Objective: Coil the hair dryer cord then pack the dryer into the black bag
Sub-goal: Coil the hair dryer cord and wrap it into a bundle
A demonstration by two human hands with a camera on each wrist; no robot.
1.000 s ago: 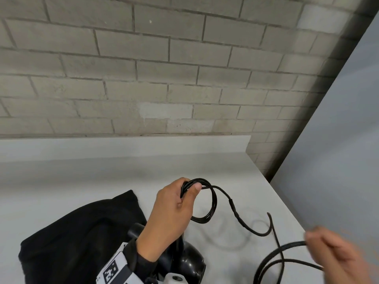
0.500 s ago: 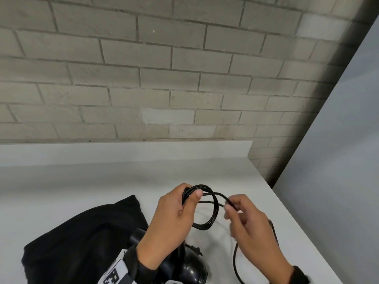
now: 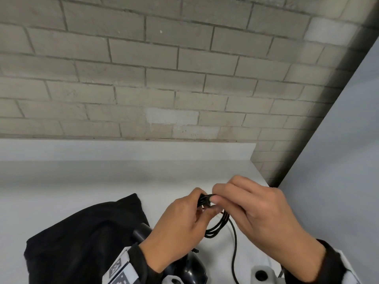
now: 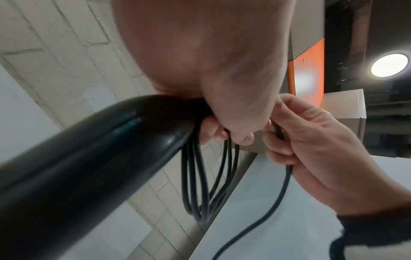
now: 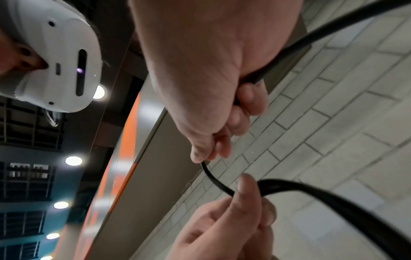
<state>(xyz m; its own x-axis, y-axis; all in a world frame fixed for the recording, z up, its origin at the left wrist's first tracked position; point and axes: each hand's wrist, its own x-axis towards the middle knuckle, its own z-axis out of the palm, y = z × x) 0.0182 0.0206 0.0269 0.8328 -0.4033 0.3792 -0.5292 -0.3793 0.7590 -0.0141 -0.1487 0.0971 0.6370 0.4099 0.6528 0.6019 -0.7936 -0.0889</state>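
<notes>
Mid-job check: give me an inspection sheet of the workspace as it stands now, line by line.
Surface: pale grey table, bare at the back.
Job's things: black plastic hair dryer under the left wrist; soft black fabric bag lying at left, dryer not inside.
Clutter: nothing seen.
Grips: left hand holds the coiled loops; right hand pinches the cord beside them.
Cables: thin black dryer cord, several loops gathered, one loose run trailing down toward the bottom edge.
Surroundings: grey brick wall behind; plain grey panel at right.
</notes>
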